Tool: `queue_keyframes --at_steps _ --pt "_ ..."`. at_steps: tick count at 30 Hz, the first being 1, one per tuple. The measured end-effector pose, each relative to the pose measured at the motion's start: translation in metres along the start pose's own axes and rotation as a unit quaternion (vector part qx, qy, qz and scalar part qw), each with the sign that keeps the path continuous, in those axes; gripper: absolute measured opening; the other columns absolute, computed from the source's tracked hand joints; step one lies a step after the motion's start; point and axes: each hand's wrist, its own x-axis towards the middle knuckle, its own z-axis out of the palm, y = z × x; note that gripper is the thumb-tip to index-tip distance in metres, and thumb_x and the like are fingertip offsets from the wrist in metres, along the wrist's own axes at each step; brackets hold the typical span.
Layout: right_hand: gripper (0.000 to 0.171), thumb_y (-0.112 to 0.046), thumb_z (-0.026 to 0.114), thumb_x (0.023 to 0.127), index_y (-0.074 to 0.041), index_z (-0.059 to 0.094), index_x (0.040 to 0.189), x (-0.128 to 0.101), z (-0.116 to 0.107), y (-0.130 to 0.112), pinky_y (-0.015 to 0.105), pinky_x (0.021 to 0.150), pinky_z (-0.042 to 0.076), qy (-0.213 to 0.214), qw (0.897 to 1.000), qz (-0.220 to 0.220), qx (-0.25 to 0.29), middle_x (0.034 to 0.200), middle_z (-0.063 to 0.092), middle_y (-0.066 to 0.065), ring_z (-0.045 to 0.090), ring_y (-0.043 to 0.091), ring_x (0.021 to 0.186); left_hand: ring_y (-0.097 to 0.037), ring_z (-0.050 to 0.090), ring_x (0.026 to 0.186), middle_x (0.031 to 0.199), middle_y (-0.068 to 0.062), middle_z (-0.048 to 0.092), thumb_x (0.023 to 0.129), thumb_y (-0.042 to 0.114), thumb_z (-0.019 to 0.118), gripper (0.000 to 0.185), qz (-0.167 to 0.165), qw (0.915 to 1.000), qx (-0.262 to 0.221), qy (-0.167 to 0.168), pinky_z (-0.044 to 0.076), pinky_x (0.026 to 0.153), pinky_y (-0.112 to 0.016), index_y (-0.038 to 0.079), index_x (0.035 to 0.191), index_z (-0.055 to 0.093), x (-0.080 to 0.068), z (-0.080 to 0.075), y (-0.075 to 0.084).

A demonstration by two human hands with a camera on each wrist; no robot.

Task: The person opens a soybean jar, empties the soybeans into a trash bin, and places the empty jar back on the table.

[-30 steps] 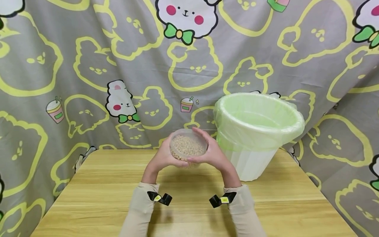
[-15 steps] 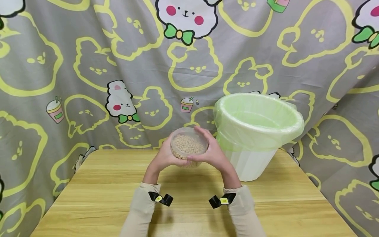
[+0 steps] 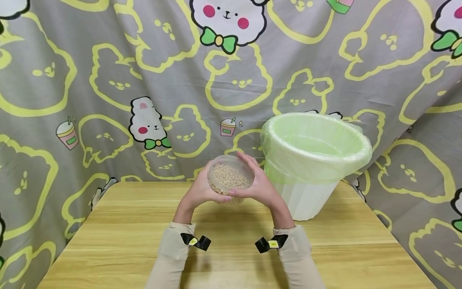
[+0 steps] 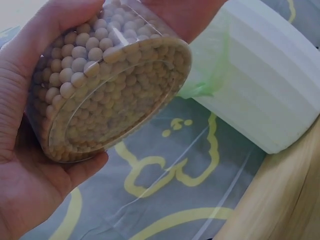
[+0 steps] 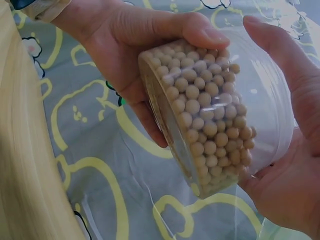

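While both hands cup it from either side, a clear tub (image 3: 230, 179) of small tan beans (image 3: 229, 177) is held up off the desk (image 3: 119, 241), above its far middle and just left of the bin (image 3: 314, 160). The left hand (image 3: 200, 192) wraps the tub's left wall, thumb along the near side, fingers curled round the far side. The right hand (image 3: 258, 184) grips the right wall the same way, its fingertips reaching over the far rim. In the left wrist view the tub (image 4: 107, 82) lies tilted on its side in the palm (image 4: 30, 185), beans pressed against the clear wall, with the white ribbed bin (image 4: 270, 85) close behind it to the right. In the right wrist view the tub (image 5: 215, 117) is pinched between the two hands, beans (image 5: 202, 110) heaped toward the left hand (image 5: 135, 45), the right hand (image 5: 290, 165) under the other end. The bin stands on the desk's far right, lined with a pale green bag (image 3: 317, 138). A grey curtain (image 3: 108, 80) with yellow outlines hangs behind.
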Motion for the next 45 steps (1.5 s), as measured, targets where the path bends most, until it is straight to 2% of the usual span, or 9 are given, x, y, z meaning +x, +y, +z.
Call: queue_keyframes --at_steps 5,11,14,18,26,30,36,41,45 --pt "0.103 -0.018 0.095 0.067 -0.026 0.042 0.156 0.000 0.002 -0.002 0.054 0.110 0.043 0.004 1.000 -0.007 -0.013 0.160 0.038 0.002 0.045 0.032 0.139 -0.028 0.052 0.126 0.142 -0.010 0.052 0.059 0.004 0.096 0.113 -0.002 0.9999 0.013 0.000 0.046 0.107 -0.050 0.017 0.154 0.036 0.000 0.000 0.001" --pt "0.093 -0.011 0.091 0.071 -0.017 0.047 0.153 0.001 0.001 0.000 0.057 0.115 0.038 0.014 0.999 -0.021 0.020 0.161 0.038 0.005 0.039 0.032 0.144 -0.027 0.052 0.124 0.141 -0.011 0.052 0.057 0.010 0.099 0.113 -0.005 0.9998 0.017 0.012 0.046 0.106 -0.048 0.014 0.152 0.038 -0.002 -0.006 0.002" --pt "0.092 -0.008 0.090 0.072 -0.014 0.048 0.153 0.002 0.000 0.001 0.056 0.119 0.033 0.020 0.999 -0.018 0.036 0.160 0.038 0.006 0.035 0.029 0.147 -0.026 0.052 0.124 0.141 -0.010 0.053 0.056 0.008 0.099 0.112 -0.005 0.9992 0.025 0.031 0.045 0.108 -0.046 0.014 0.151 0.040 -0.004 -0.014 0.003" --pt "0.091 -0.009 0.089 0.073 -0.013 0.047 0.153 0.002 -0.001 0.001 0.056 0.119 0.033 0.027 0.999 -0.009 0.039 0.160 0.038 0.005 0.035 0.027 0.148 -0.025 0.053 0.124 0.141 -0.011 0.053 0.056 0.001 0.098 0.110 0.000 0.9979 0.026 0.059 0.046 0.108 -0.038 0.013 0.150 0.042 -0.008 -0.028 0.006" --pt "0.083 -0.017 0.087 0.077 -0.020 0.050 0.151 -0.001 -0.010 -0.002 0.052 0.118 0.035 0.040 0.998 0.039 0.029 0.160 0.040 0.000 0.039 0.026 0.144 -0.024 0.054 0.121 0.140 -0.015 0.050 0.060 -0.005 0.093 0.108 -0.010 0.9936 0.007 0.112 0.051 0.101 -0.024 0.013 0.151 0.039 -0.019 -0.055 0.010" --pt "0.081 -0.022 0.087 0.080 -0.021 0.049 0.152 -0.003 -0.016 -0.001 0.052 0.118 0.034 0.030 0.998 0.058 0.013 0.161 0.040 -0.001 0.039 0.026 0.145 -0.022 0.053 0.121 0.142 -0.014 0.048 0.061 -0.008 0.091 0.106 -0.011 0.9907 -0.001 0.136 0.052 0.098 -0.021 0.013 0.151 0.039 -0.023 -0.063 0.012" --pt "0.083 -0.025 0.087 0.079 -0.017 0.049 0.152 -0.010 -0.022 0.004 0.055 0.123 0.026 0.009 0.997 0.080 -0.017 0.163 0.038 0.007 0.031 0.030 0.152 -0.021 0.052 0.125 0.146 -0.012 0.046 0.062 -0.008 0.091 0.107 -0.009 0.9893 -0.009 0.145 0.052 0.099 -0.021 0.014 0.152 0.038 -0.025 -0.061 0.015" --pt "0.092 -0.039 0.089 0.075 -0.016 0.047 0.153 -0.011 -0.018 0.014 0.056 0.126 0.020 -0.020 0.991 0.110 -0.076 0.164 0.038 0.007 0.026 0.032 0.155 -0.023 0.049 0.127 0.148 -0.012 0.045 0.062 -0.008 0.091 0.106 -0.006 0.9887 -0.009 0.149 0.051 0.099 -0.021 0.014 0.152 0.039 -0.025 -0.060 0.017" --pt "0.097 -0.045 0.090 0.072 -0.014 0.046 0.153 -0.012 -0.013 0.026 0.055 0.125 0.024 -0.040 0.986 0.130 -0.101 0.162 0.039 0.008 0.030 0.032 0.153 -0.024 0.050 0.127 0.148 -0.011 0.045 0.061 -0.008 0.091 0.108 -0.004 0.9895 -0.009 0.144 0.051 0.099 -0.022 0.014 0.152 0.038 -0.024 -0.061 0.019"
